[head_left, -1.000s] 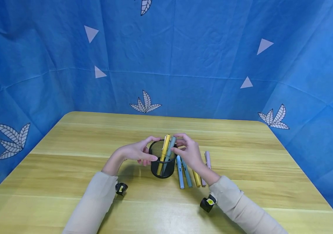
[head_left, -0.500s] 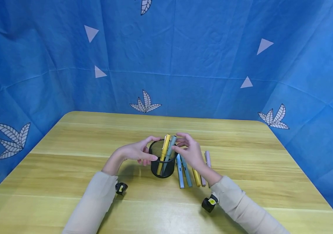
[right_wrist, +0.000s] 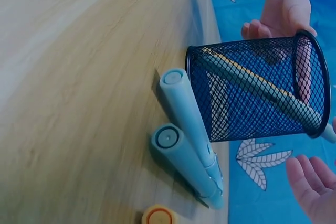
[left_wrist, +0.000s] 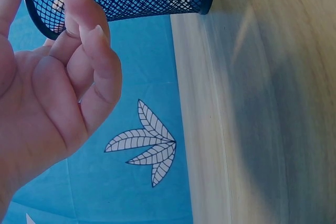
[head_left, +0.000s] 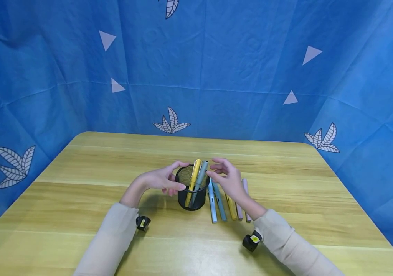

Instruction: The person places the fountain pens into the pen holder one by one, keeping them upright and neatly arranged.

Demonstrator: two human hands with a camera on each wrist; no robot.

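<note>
A black mesh pen cup point(head_left: 192, 200) stands upright on the table, with a yellow pen point(head_left: 194, 175) and a grey-green pen point(head_left: 201, 173) leaning inside it. My left hand point(head_left: 162, 179) holds the cup's rim from the left, thumb on the near side and index finger on the far side. In the left wrist view, the other fingers of the left hand point(left_wrist: 68, 87) bend beside the mesh wall. Just right of the grey-green pen's top is my right hand point(head_left: 227, 177), its fingers loosely bent with nothing between them; whether a fingertip touches the pen is unclear.
Right of the cup lie a light blue pen point(head_left: 212, 203), a teal pen point(head_left: 219, 203), a yellow pen point(head_left: 231, 209) and two lilac pens point(head_left: 246, 188), partly under the right forearm. A blue patterned cloth point(head_left: 238, 69) hangs behind the wooden table point(head_left: 113, 153).
My right hand has let go of the grey-green pen and drawn a little to the right. The left hand, the cup and the pens have stayed put.
</note>
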